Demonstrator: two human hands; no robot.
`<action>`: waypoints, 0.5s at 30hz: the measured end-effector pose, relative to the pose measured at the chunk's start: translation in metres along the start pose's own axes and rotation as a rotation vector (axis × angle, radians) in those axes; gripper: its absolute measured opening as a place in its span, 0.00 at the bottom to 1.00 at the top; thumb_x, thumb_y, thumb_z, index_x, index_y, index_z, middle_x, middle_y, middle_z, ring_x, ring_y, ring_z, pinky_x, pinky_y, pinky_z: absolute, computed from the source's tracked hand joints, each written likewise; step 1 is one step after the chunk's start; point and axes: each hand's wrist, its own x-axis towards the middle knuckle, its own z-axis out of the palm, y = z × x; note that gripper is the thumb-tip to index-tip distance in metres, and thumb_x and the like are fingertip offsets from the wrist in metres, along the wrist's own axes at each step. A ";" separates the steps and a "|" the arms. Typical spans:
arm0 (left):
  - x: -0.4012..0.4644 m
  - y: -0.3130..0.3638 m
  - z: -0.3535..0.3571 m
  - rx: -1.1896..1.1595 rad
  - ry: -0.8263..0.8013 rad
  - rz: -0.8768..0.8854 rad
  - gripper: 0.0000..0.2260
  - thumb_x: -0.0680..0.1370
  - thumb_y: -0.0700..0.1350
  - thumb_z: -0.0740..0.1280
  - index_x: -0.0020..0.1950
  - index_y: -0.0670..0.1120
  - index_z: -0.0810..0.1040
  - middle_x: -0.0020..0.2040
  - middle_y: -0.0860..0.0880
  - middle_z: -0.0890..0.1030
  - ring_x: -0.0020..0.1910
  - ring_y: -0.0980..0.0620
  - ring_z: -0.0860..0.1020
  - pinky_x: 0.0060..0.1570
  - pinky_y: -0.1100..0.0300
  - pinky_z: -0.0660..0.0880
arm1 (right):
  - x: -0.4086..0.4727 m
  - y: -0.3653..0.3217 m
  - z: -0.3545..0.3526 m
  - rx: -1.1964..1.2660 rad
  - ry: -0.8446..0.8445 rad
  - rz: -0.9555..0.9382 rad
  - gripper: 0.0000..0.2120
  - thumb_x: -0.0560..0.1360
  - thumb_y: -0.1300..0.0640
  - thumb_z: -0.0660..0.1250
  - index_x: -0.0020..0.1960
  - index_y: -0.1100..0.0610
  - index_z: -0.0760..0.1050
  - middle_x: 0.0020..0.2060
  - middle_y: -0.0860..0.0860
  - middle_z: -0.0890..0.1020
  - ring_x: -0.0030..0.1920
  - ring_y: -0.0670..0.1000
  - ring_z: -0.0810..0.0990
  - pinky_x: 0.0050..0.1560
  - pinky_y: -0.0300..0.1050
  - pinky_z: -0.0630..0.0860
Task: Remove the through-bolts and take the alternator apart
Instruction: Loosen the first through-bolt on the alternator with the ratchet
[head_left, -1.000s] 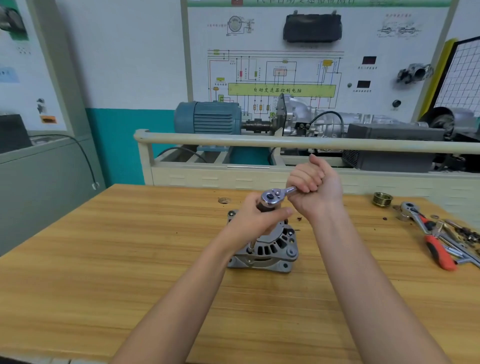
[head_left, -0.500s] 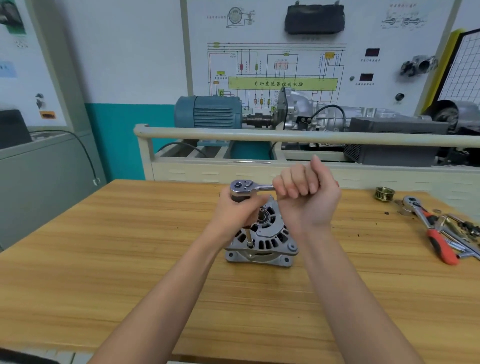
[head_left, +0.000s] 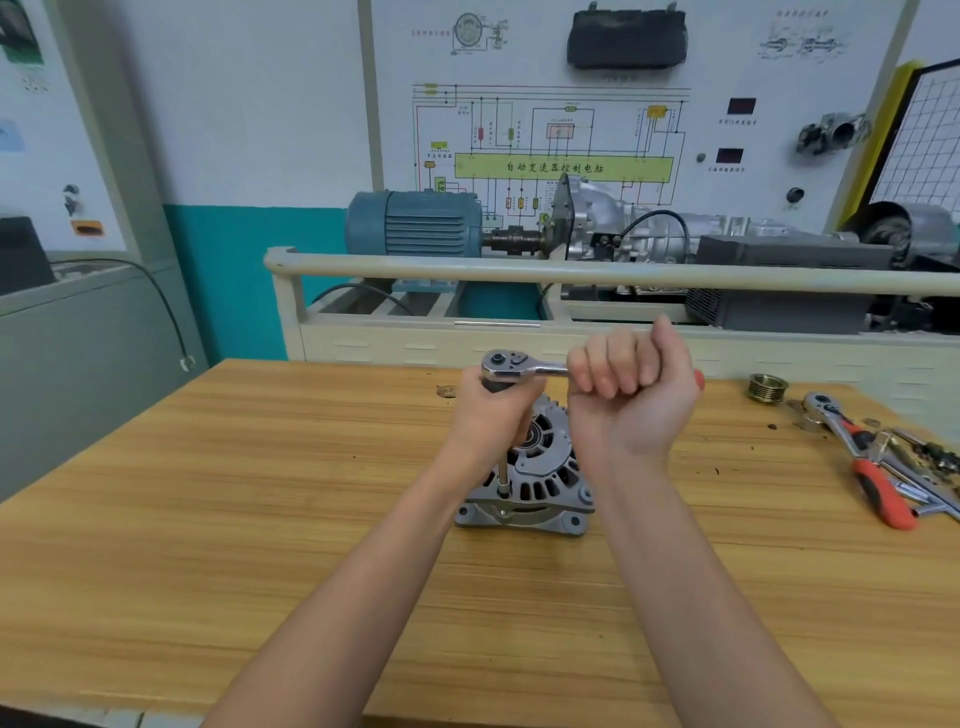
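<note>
A grey alternator (head_left: 540, 483) stands on the wooden table (head_left: 260, 519), pulley end up. A chrome ratchet wrench (head_left: 511, 366) is held level above it. From its head a thin extension bar (head_left: 503, 475) runs down to a bolt at the alternator's front left rim. My left hand (head_left: 493, 415) grips the socket part just under the ratchet head. My right hand (head_left: 631, 395) is curled round the ratchet handle, whose red end shows past the fist. The hands hide the alternator's upper part.
A ribbed metal pulley (head_left: 768, 387) lies at the table's back right. Further right lie a second ratchet with a red handle (head_left: 862, 462) and several loose tools and small parts (head_left: 930, 467). Behind the table runs a beige rail (head_left: 571, 273) with a blue motor stand.
The ratchet handle has swung from pointing back-right to lying level and pointing right, with my right hand following it. The ratchet head and my left hand have shifted left.
</note>
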 end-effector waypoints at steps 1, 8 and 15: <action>0.000 0.000 0.001 0.011 0.054 -0.004 0.26 0.76 0.32 0.63 0.20 0.51 0.67 0.18 0.55 0.64 0.17 0.57 0.60 0.21 0.67 0.58 | -0.011 0.004 0.001 -0.071 -0.066 -0.094 0.27 0.80 0.60 0.51 0.22 0.53 0.62 0.19 0.47 0.63 0.22 0.47 0.60 0.26 0.41 0.62; -0.006 0.002 -0.005 0.031 0.095 0.012 0.18 0.73 0.30 0.62 0.27 0.47 0.67 0.20 0.54 0.65 0.19 0.57 0.61 0.21 0.66 0.59 | -0.020 0.012 -0.001 -0.191 -0.202 -0.216 0.22 0.73 0.63 0.54 0.21 0.54 0.59 0.19 0.49 0.64 0.22 0.48 0.63 0.29 0.43 0.64; -0.008 0.007 -0.012 0.161 -0.249 0.088 0.16 0.73 0.38 0.69 0.25 0.49 0.72 0.21 0.51 0.72 0.22 0.51 0.69 0.29 0.59 0.70 | 0.032 -0.013 -0.007 0.140 0.087 0.376 0.24 0.74 0.59 0.57 0.19 0.54 0.61 0.15 0.46 0.60 0.16 0.44 0.58 0.18 0.36 0.57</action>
